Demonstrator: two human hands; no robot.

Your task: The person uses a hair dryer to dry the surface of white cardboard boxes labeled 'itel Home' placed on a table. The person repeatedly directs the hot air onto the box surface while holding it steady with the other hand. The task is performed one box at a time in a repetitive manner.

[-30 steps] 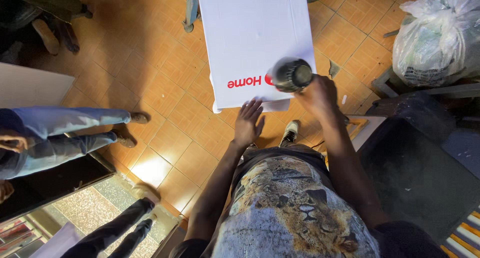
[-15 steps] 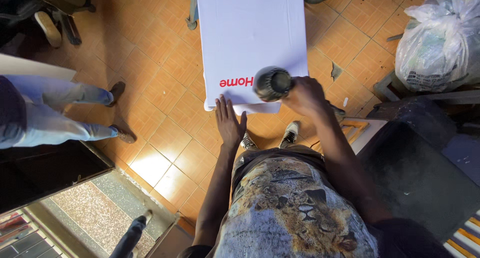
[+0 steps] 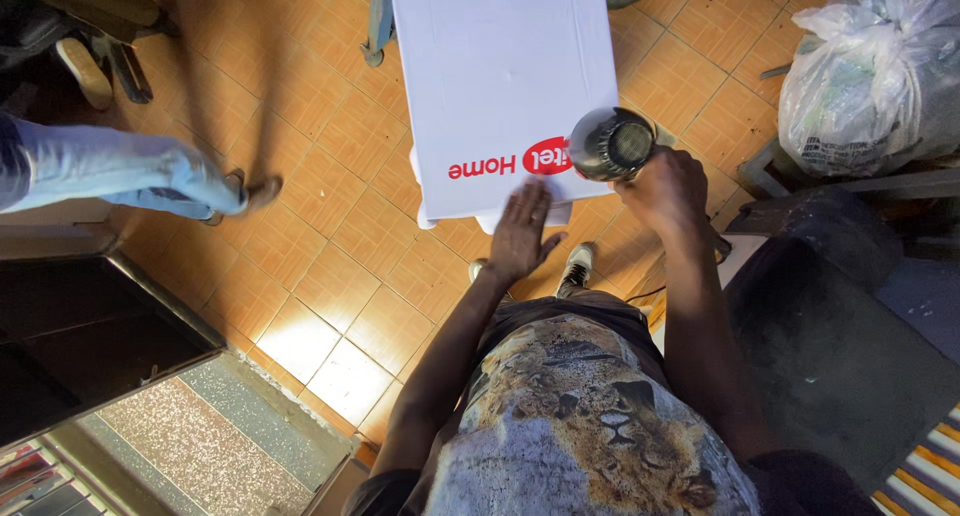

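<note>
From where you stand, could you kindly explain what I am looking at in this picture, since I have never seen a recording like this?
There is no machine here: a person wears a camera on the head, and it looks straight down at their own body and two bare hands. The left hand lies flat, fingers spread, on the near edge of a large white box with red lettering, which sits over an orange tiled floor. The right hand grips a dark tool with a round barrel, held at the box's near right corner; what kind of tool it is I cannot tell for sure. The person's shoes show just below the box. To the left, another person's leg in light jeans passes by. A full plastic bag sits at upper right.
</note>
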